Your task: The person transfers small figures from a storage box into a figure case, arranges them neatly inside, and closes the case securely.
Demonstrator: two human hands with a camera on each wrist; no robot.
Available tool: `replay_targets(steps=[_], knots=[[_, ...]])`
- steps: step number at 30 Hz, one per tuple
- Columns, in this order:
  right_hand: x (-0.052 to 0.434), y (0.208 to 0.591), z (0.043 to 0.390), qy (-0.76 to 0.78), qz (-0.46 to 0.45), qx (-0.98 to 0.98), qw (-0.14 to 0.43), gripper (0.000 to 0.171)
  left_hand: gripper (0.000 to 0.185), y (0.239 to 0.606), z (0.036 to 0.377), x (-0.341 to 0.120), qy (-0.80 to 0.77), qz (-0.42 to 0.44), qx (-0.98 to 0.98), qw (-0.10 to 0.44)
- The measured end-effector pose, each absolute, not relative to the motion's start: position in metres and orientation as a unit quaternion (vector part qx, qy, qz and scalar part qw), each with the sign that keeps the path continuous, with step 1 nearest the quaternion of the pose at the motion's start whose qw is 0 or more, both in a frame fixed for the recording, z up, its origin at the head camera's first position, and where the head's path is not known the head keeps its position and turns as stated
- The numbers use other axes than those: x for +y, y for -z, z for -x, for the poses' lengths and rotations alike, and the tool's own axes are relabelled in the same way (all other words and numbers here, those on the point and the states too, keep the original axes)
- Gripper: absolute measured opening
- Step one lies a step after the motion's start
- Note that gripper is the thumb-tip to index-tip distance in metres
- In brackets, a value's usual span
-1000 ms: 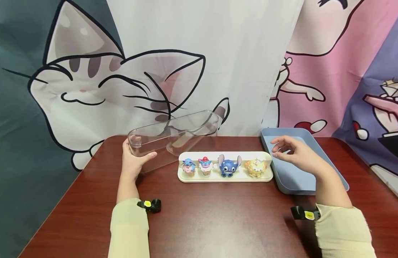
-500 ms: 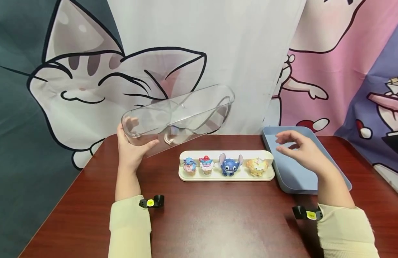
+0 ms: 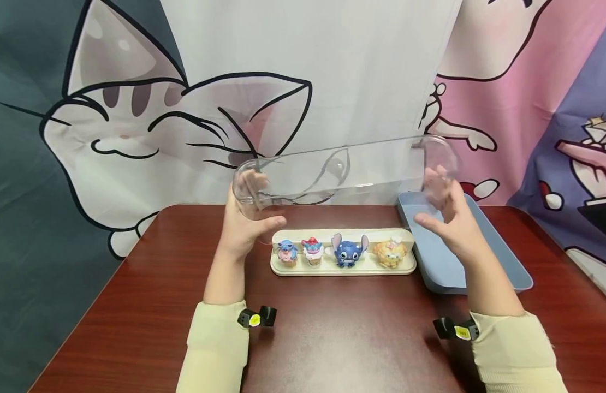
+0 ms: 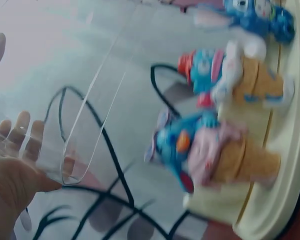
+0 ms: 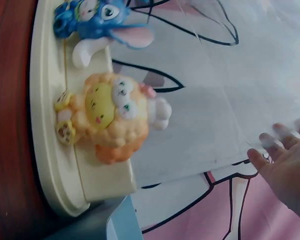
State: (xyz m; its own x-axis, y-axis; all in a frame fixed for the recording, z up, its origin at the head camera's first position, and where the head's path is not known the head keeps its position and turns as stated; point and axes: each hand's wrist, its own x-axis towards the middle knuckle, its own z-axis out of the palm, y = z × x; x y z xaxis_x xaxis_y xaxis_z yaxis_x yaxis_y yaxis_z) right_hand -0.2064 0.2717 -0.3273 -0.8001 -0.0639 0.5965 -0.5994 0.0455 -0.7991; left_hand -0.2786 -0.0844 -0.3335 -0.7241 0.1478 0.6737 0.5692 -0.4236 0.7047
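A long transparent plastic cover (image 3: 362, 169) is held up over a cream display base (image 3: 342, 271), its right end slightly higher. My left hand (image 3: 239, 226) grips the cover's left end, fingers showing through the plastic and thumb in front. At the other end my right hand (image 3: 452, 218) holds it, fingers behind and thumb apart below. Along the base stand several small figurines: a blue one on a cone (image 4: 210, 155), a red-hatted one (image 4: 230, 75), a big-eared blue one (image 3: 348, 252), and a fluffy yellow-orange one (image 5: 110, 115).
A shallow blue tray (image 3: 443, 270) lies at the right, close against the base's right end. The reddish-brown wooden table (image 3: 342, 338) carries everything. Behind its far edge hangs a cartoon cat curtain (image 3: 126, 180).
My left hand has lifted the cover from near the table and carried it right, over the base. My right hand, empty before, has moved to the cover's right end and taken hold.
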Motion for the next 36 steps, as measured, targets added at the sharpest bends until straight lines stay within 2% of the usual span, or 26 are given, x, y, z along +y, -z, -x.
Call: replay_targets(steps=[6, 11, 15, 19, 27, 36], knots=[[0.271, 0.322, 0.208, -0.753, -0.322, -0.540, 0.196, 0.079, 0.093, 0.330, 0.273, -0.078, 0.760, 0.360, -0.534, 0.092], [0.270, 0.328, 0.209, -0.763, -0.315, -0.524, 0.208, 0.063, 0.097, 0.335, 0.273, -0.078, 0.722, 0.325, -0.608, 0.058], [0.267, 0.332, 0.210, -0.760, -0.293, -0.528, 0.241, 0.049, 0.097, 0.335, 0.271, -0.076, 0.693, 0.307, -0.650, 0.055], [0.263, 0.333, 0.213, -0.757, -0.249, -0.539, 0.273, 0.047, 0.096, 0.334, 0.270, -0.075, 0.690, 0.300, -0.656, 0.064], [0.262, 0.336, 0.214, -0.773, -0.087, -0.588, 0.221, 0.041, 0.098, 0.336, 0.270, -0.071, 0.692, 0.279, -0.663, 0.061], [0.264, 0.337, 0.214, -0.772, -0.075, -0.594, 0.212, 0.040, 0.100, 0.338, 0.272, -0.069, 0.685, 0.266, -0.677, 0.046]])
